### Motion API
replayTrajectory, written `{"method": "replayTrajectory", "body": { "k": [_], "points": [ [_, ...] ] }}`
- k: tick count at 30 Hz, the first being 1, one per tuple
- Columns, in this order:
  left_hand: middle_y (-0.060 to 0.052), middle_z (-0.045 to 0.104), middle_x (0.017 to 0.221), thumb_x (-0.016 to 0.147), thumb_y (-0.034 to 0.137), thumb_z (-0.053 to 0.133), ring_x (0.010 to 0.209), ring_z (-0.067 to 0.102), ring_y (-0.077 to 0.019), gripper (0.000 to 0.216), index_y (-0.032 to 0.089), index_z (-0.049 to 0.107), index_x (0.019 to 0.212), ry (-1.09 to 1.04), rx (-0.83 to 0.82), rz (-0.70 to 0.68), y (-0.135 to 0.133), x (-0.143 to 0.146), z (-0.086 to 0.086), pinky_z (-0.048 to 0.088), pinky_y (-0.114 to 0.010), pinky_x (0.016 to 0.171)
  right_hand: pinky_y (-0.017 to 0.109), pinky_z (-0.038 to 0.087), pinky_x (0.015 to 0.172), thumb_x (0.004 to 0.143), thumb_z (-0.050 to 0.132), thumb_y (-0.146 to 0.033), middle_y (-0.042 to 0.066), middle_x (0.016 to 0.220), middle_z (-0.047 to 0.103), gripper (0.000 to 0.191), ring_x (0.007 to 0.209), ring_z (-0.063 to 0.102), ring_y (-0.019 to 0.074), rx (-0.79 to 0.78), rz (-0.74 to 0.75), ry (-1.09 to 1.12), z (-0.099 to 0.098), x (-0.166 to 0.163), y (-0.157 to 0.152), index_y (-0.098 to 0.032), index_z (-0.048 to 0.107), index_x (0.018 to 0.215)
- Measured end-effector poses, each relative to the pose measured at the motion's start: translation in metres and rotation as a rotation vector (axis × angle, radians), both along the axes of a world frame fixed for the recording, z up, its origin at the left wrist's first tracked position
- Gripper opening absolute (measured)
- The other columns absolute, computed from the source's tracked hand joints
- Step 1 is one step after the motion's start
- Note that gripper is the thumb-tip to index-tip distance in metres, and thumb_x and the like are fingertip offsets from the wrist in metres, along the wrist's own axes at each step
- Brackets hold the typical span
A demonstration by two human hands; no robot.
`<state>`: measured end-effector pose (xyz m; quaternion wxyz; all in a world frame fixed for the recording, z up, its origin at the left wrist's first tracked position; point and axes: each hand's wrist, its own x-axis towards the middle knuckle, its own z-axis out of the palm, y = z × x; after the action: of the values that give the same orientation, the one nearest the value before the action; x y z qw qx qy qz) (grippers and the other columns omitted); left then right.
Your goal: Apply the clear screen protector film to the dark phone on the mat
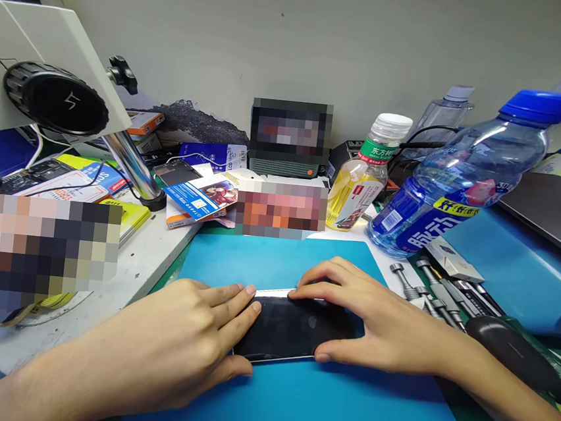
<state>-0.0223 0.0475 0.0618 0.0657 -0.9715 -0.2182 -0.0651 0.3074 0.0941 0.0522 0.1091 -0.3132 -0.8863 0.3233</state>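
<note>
A black smartphone (pixel 294 327) lies screen-up on a blue work mat (pixel 291 403). My left hand (pixel 188 341) rests on its left end, fingers laid over the top edge and the thumb under the near corner. My right hand (pixel 379 322) covers the right end, fingertips pressed along the phone's far edge and thumb at the near edge. Both hands clasp the phone flat against the mat.
A microscope arm (pixel 49 82) overhangs the left. Boxes and cards (pixel 197 196) pile up behind the mat. A yellow drink bottle (pixel 363 175) and a large blue-capped bottle (pixel 467 172) stand at the back right. Screwdrivers (pixel 431 291) lie to the right, beside a dark handle (pixel 510 348).
</note>
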Motion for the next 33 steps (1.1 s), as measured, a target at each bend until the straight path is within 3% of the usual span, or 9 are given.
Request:
{"method": "replayTrajectory", "body": {
  "k": [10, 21, 33],
  "points": [
    [-0.023, 0.078, 0.142, 0.12, 0.04, 0.054, 0.123, 0.083, -0.037, 0.049, 0.001, 0.075, 0.141, -0.016, 0.007, -0.005, 0.0002, -0.0002, 0.0001, 0.076, -0.048, 0.092, 0.052, 0.053, 0.115, 0.092, 0.088, -0.064, 0.013, 0.142, 0.071, 0.067, 0.133, 0.064, 0.0356, -0.009, -0.007, 0.001, -0.0003, -0.0007, 0.0007, -0.031, 0.075, 0.148],
    [-0.025, 0.077, 0.143, 0.115, 0.041, 0.066, 0.125, 0.082, -0.0398, 0.051, -0.001, 0.073, 0.143, -0.015, -0.018, -0.002, 0.0001, -0.0006, -0.0008, 0.075, -0.05, 0.094, 0.053, 0.054, 0.113, 0.093, 0.087, -0.066, 0.014, 0.141, 0.071, 0.066, 0.132, 0.064, 0.036, -0.002, -0.012, -0.002, 0.0013, -0.0008, -0.0005, -0.031, 0.076, 0.148],
    [-0.023, 0.079, 0.141, 0.122, 0.039, 0.045, 0.123, 0.083, -0.0371, 0.052, 0.001, 0.075, 0.141, -0.015, 0.011, -0.002, 0.0003, 0.0005, 0.0003, 0.076, -0.049, 0.092, 0.052, 0.052, 0.114, 0.093, 0.088, -0.064, 0.013, 0.142, 0.071, 0.066, 0.133, 0.064, 0.0352, -0.002, -0.001, 0.002, 0.0016, -0.0001, -0.0007, -0.029, 0.076, 0.148]
  ]
}}
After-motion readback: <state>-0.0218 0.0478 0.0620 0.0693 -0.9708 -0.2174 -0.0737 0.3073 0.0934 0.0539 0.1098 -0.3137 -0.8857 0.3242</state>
